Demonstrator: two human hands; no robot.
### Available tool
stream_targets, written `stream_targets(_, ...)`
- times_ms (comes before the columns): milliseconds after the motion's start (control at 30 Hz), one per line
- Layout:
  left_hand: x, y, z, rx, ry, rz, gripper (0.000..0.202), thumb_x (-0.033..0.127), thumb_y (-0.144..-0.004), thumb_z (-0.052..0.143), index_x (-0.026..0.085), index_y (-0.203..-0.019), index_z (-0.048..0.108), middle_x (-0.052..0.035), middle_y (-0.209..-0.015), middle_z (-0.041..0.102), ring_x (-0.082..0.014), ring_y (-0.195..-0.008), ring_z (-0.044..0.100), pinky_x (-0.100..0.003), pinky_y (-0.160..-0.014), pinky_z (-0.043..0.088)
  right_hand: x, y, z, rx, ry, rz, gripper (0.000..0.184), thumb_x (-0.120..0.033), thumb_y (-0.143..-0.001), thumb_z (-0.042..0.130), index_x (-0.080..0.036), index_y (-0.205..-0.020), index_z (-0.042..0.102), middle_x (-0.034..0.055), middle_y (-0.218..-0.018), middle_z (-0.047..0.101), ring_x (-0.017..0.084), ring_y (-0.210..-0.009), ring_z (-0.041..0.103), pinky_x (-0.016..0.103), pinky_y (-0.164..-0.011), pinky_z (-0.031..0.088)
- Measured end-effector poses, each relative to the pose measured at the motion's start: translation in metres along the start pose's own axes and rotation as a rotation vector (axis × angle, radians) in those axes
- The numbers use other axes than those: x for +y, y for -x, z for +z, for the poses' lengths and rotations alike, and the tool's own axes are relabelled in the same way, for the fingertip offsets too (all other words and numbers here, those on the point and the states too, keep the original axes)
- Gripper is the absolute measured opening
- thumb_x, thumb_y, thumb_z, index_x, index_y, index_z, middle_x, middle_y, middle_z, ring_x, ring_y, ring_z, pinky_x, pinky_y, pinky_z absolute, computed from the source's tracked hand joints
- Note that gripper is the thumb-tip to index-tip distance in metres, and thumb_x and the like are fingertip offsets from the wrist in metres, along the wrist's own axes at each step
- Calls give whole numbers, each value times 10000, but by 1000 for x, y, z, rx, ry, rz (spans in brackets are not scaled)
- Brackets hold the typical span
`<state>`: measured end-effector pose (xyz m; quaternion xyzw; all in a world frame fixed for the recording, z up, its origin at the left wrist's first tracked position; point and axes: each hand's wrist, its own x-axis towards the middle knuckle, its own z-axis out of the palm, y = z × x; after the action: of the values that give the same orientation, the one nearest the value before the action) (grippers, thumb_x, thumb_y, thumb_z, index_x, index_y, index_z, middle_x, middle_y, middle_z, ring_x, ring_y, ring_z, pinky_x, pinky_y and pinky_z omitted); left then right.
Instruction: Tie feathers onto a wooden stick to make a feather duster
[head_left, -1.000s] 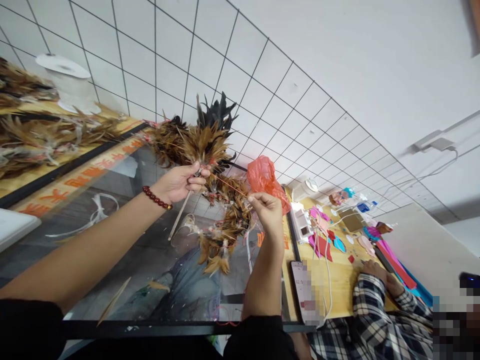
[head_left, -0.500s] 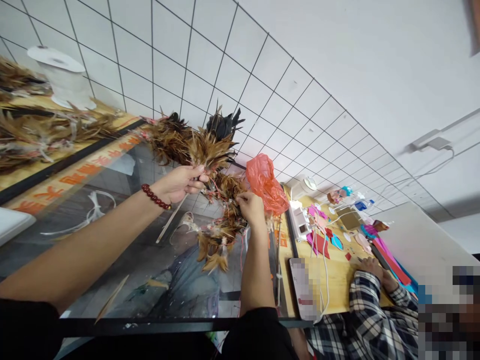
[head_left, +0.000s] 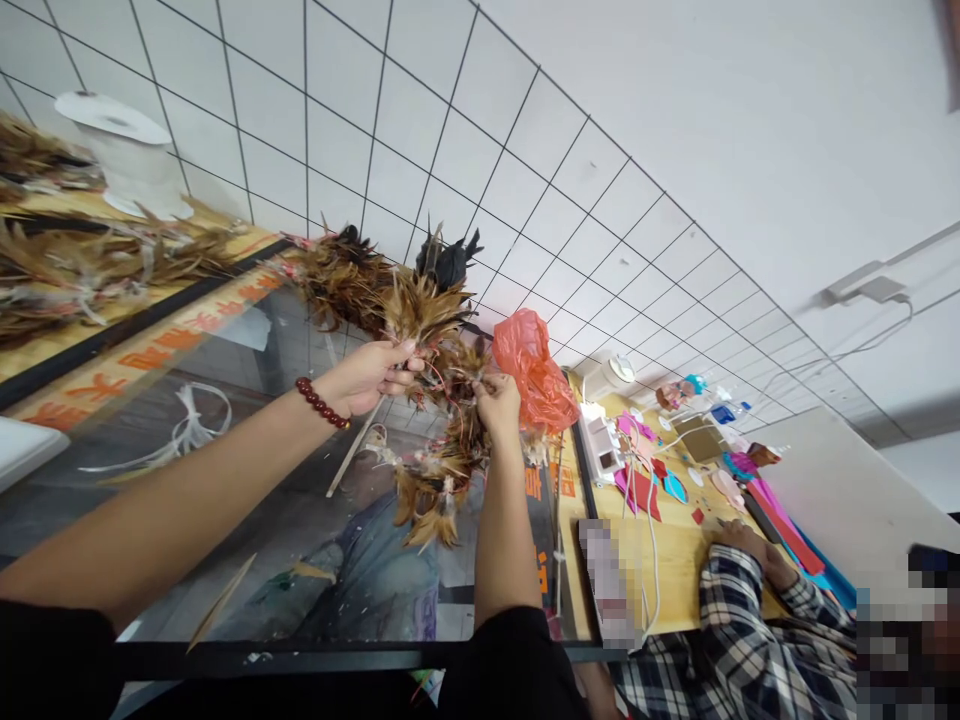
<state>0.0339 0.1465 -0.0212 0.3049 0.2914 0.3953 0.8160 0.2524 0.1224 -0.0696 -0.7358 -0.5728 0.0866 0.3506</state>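
Note:
My left hand (head_left: 373,375), with a dark red bead bracelet on the wrist, is closed round a thin wooden stick (head_left: 352,450) topped by a bunch of brown and black feathers (head_left: 424,300). My right hand (head_left: 496,402) is pinched shut right beside it, on a red thread and feathers that trail down in a string of brown feathers (head_left: 435,480). Both hands are held over a glass-topped table (head_left: 225,480).
More feather bundles (head_left: 90,265) and a white spool (head_left: 127,150) lie at the left by a wire grid wall. A red plastic bag (head_left: 536,370) sits behind my right hand. To the right, another person in a plaid sleeve (head_left: 750,610) works at a wooden table with coloured craft pieces.
My right hand has moved up and left from a stretched thread to right beside my left hand. The feather bunch has tilted and dropped a little.

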Motion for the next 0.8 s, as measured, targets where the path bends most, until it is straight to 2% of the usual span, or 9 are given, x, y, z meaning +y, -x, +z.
stream_targets(67, -3, 1, 3, 8, -13, -6, 181, 157, -925, 520, 128, -748, 500, 13, -631, 467, -10, -379, 288, -99, -326, 205, -3, 1, -14, 6, -261, 35, 163, -314, -752, 632, -163, -786, 681, 24, -794, 636, 154, -743, 567, 260, -717, 455)
stream_targets(167, -7, 2, 7, -15, -22, -3, 122, 162, -922, 535, 109, -812, 541, 18, -635, 469, -9, -388, 289, -98, -335, 198, -17, 10, -28, -63, -623, 60, 244, -395, -659, 700, -172, -711, 618, -23, -637, 584, 124, -604, 508, 238, -600, 416)
stream_targets(300, -13, 4, 13, 6, -34, 51, 139, 170, -877, 615, 107, -775, 542, 11, -638, 501, -7, -389, 305, -106, -340, 208, -46, 28, -34, -265, -888, 89, 278, -386, -583, 774, -166, -696, 648, -5, -610, 617, 119, -564, 510, 238, -555, 402)
stream_targets(400, -17, 6, 18, 93, -71, 117, 184, 178, -831, 672, 120, -724, 534, 3, -608, 529, -29, -391, 374, -124, -346, 259, -65, 40, -28, -343, -953, 47, 229, -372, -605, 779, -175, -667, 680, 2, -636, 646, 121, -585, 527, 251, -596, 435)
stream_targets(533, -23, 7, 23, 131, -102, 157, 124, 107, -780, 662, 132, -723, 555, 19, -567, 516, -54, -407, 407, -133, -349, 274, -73, 47, -8, -243, -958, -46, 183, -354, -659, 771, -186, -689, 705, -4, -694, 669, 132, -658, 556, 258, -652, 455)
stream_targets(667, -27, 8, 23, 97, -61, 162, 104, 39, -739, 629, 120, -727, 563, 35, -580, 479, -32, -420, 345, -114, -354, 226, -68, 45, 5, -148, -923, -68, 194, -341, -680, 765, -179, -628, 672, -21, -608, 613, 124, -624, 522, 248, -625, 436)
stream_targets(800, -28, 10, 22, -25, 0, 150, 142, 205, -813, 658, 132, -742, 559, 23, -623, 477, -54, -475, 379, -136, -381, 264, -64, 42, 7, -68, -904, -46, 221, -355, -667, 765, -176, -608, 650, -35, -573, 571, 112, -592, 483, 242, -609, 421)
